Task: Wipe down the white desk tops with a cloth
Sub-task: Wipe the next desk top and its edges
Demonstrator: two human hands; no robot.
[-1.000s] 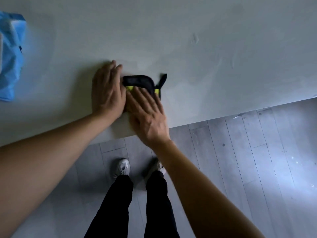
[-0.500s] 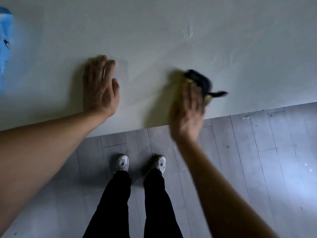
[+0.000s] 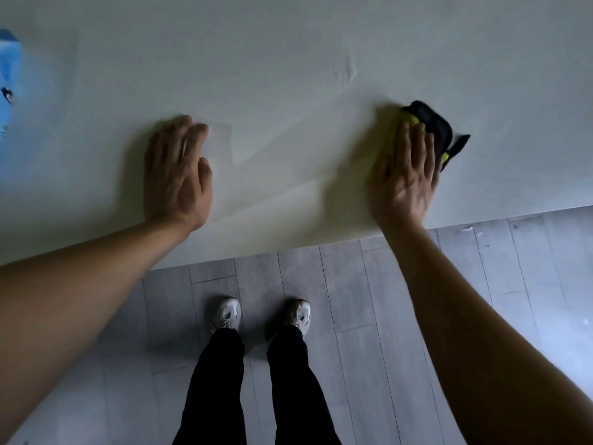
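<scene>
Head: cloth (image 3: 436,128) under right hand (image 3: 406,175) (flat) — desk (image 3: 288,75).

I'm looking down at the desk top (image 3: 288,75), a wide white surface filling the upper part of my view, its near edge running above the floor. The cloth (image 3: 433,123) is on it, over to the right and near that edge: black with a bit of yellow-green showing, bunched flat against the surface, one dark corner sticking out to the right. Part of it is covered.
</scene>
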